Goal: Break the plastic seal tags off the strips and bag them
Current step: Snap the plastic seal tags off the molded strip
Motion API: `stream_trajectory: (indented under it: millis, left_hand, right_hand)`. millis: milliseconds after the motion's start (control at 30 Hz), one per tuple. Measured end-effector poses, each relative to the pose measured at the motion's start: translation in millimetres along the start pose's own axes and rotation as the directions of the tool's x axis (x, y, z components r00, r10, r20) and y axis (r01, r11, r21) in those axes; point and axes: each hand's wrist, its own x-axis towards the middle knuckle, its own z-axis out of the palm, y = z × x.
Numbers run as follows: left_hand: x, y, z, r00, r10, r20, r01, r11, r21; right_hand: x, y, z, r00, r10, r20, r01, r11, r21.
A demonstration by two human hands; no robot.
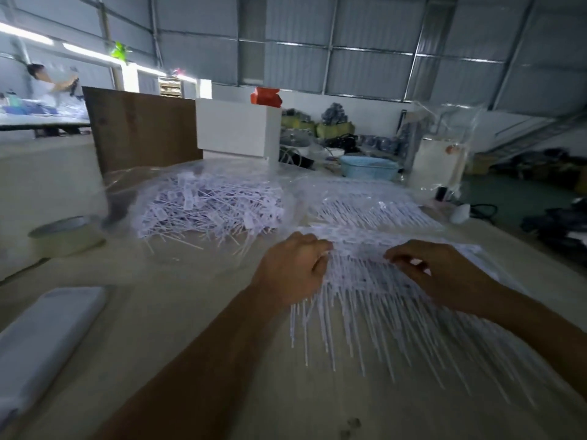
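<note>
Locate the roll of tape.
Head view: the roll of tape lies flat on the table at far left, left of the loose pile of broken-off seal tags.

We note a pale beige tabletop [190, 312], plain and unpatterned. The seal tag strips [381, 300] read white with a faint lilac tint, their thin tails forming a fine striped comb pattern. The loose tag pile [206, 208] shows the same white-lilac, lying on clear glossy plastic. The tape roll [65, 236] is off-white. Behind, we log a brown board [139, 128], a white box [236, 125], a red-orange object [266, 96], a light blue basin [368, 166], and grey wall panels.
</note>
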Motion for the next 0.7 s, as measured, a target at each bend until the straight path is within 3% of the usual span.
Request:
stream_trajectory:
  millis: [67,133,233,300,367,433,567,700]
  left_hand:
    - [-2,0,12,0.987,-0.035,0.156,0.009,0.986,0.165]
    - [-5,-3,16,0.973,-0.059,0.221,0.008,0.974,0.225]
    - [-11,-6,15,0.995,0.003,0.097,-0.010,0.998,0.064]
    - [-9,-10,15,1.000,-0.017,0.024,0.018,1.000,-0.017]
    - [0,-12,15,0.998,-0.058,0.001,0.058,0.997,-0.053]
    - [16,-13,15,0.999,-0.043,0.008,0.043,0.999,-0.032]
    - [56,-9,22,0.970,-0.123,0.208,0.114,0.992,0.054]
    - [79,-4,37,0.914,-0.190,0.358,0.137,0.976,0.167]
  right_hand:
    - [-19,29,-1,0.993,0.110,0.043,-0.108,0.993,-0.035]
    - [-33,45,6,0.983,0.178,0.045,-0.176,0.983,-0.040]
    - [-47,51,15,0.981,0.186,0.046,-0.185,0.982,-0.029]
    - [-46,52,10,0.974,0.224,-0.039,-0.222,0.974,0.049]
    - [-39,57,3,0.965,0.209,-0.161,-0.203,0.978,0.051]
    - [-33,63,3,0.973,0.186,-0.136,-0.183,0.983,0.033]
    - [-38,76,19,0.982,0.190,0.001,-0.189,0.979,-0.072]
    - [-39,79,24,0.970,0.241,0.004,-0.239,0.964,-0.117]
